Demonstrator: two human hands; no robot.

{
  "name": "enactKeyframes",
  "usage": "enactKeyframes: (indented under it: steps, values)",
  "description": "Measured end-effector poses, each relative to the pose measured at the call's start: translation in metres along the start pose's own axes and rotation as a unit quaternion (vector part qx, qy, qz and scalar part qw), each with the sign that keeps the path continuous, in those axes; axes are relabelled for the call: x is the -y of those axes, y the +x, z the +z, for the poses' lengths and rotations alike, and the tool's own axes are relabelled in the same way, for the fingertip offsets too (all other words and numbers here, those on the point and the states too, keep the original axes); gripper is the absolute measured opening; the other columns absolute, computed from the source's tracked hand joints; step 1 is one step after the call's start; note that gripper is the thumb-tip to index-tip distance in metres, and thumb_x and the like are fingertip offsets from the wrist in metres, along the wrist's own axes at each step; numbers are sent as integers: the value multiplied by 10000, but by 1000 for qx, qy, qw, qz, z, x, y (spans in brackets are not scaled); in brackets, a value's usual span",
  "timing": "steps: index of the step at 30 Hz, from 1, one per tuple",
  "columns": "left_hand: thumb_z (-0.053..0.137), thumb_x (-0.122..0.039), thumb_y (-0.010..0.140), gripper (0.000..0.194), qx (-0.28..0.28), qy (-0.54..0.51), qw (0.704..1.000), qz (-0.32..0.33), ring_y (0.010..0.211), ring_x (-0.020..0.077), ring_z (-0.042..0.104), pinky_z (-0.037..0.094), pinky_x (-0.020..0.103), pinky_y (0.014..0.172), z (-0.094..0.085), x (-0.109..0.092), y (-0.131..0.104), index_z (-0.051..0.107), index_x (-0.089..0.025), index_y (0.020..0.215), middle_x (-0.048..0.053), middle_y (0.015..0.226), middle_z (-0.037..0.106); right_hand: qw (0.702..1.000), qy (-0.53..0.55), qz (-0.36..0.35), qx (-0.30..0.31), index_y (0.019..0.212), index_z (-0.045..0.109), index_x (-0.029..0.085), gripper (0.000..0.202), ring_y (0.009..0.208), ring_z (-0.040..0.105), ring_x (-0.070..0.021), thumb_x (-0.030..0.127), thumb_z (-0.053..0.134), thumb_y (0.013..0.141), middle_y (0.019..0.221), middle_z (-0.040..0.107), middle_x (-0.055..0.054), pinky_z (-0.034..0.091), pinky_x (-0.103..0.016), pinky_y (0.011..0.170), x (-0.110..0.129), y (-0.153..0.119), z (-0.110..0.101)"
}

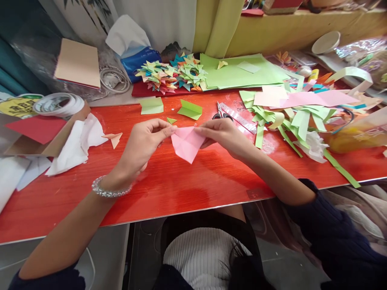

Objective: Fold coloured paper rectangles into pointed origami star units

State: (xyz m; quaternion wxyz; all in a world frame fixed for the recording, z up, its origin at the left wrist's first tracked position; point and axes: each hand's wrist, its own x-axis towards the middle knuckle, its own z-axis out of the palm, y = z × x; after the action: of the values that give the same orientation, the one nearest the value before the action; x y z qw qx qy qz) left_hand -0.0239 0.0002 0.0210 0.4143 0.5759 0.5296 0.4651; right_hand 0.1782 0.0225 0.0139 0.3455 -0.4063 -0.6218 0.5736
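A partly folded piece of pink paper (188,144) is held up above the red table by both hands, its pointed end facing down toward me. My left hand (148,141) pinches its upper left corner between thumb and fingers. At the upper right corner, my right hand (219,133) pinches it the same way. Just behind the paper lie a small green folded triangle (171,120) and a creased green paper piece (190,110). A pair of scissors (223,113) rests close behind my right hand, beside a clear ruler (238,118).
Paper strips (302,117) are heaped at the right. Folded-paper rings (159,75) and green sheets (242,72) lie at the back, near a tissue pack (139,60). On the left are a cardboard box (45,147), a tape roll (59,105) and a peach folded piece (115,139).
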Motion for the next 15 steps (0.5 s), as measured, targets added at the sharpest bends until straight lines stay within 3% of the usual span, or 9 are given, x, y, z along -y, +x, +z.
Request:
enactKeyframes:
  steps: [3,8,12,15]
  values:
    - [681,-323,770,144,-57,-99,993,-3,576,98,537,480,236,559,7,3,-2,661,-182,743,1,665,598,996,80,-19,-38,932,675,128,322,767,668,-148,427,655,815,895,700,-76,572,-289,734,-1,1,3]
    - [671,-279,784,115,-120,-202,972,-10,739,102,596,530,232,686,22,11,-12,610,-183,799,3,818,616,986,161,-36,13,1267,525,179,599,1000,652,-198,396,731,748,1101,685,-86,561,-354,872,-3,-3,19]
    - [707,-222,744,189,-117,-179,977,17,845,113,589,522,242,740,29,17,-16,589,-198,890,-1,911,584,989,143,-28,23,1121,598,128,415,931,659,-175,285,722,758,1036,694,-86,578,-316,809,-6,-5,26]
    - [714,-216,735,215,-48,-92,994,28,838,120,581,494,241,750,29,18,-16,620,-195,926,7,891,610,995,95,-11,21,975,644,104,214,750,659,-144,260,621,829,851,691,-65,586,-284,672,-7,-4,22]
